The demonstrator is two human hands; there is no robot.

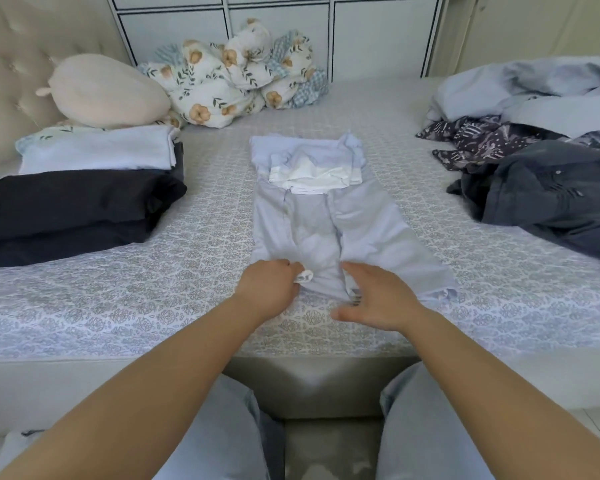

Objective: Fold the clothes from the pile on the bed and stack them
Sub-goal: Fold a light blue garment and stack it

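At the bed's (153, 306) centre, left hand (269, 289) pinches the trousers' (326, 223) hem; right hand (378, 299), at 3 o'clock, rests spread.

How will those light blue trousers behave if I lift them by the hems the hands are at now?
The light blue trousers look thin and creased, so they will probably hang limp and fold wherever lifted. The left hand already bunches one hem, suggesting soft, light cloth. The white pocket linings lie turned out at the waist and may flop about.
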